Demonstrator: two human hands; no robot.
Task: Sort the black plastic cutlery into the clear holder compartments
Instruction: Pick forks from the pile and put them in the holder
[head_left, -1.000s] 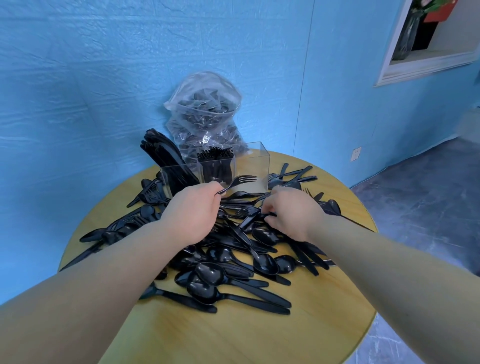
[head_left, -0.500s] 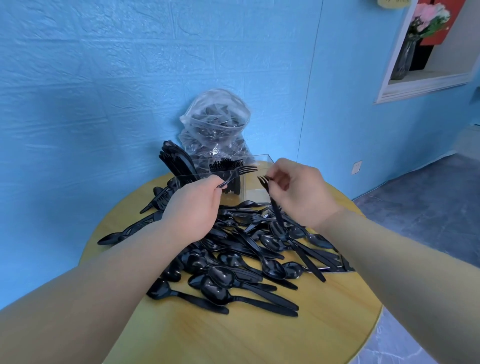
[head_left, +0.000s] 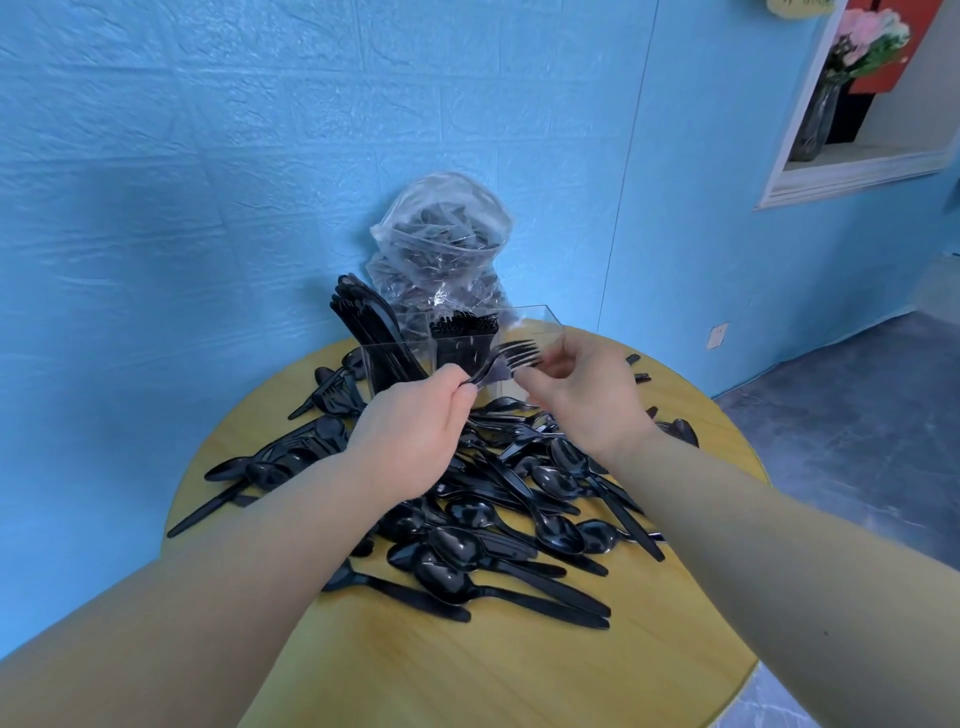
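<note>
Your left hand pinches two forks by the handles, tines toward the clear holder (forks already fill its middle slot); your right hand, loosely curled, steadies the tines.

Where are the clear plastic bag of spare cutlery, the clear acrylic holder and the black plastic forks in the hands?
clear plastic bag (head_left: 441, 234), head view: its crinkled upper side.
clear acrylic holder (head_left: 540, 325), head view: bare right compartment wall.
black plastic forks (head_left: 517, 354), head view: the tines.
</note>
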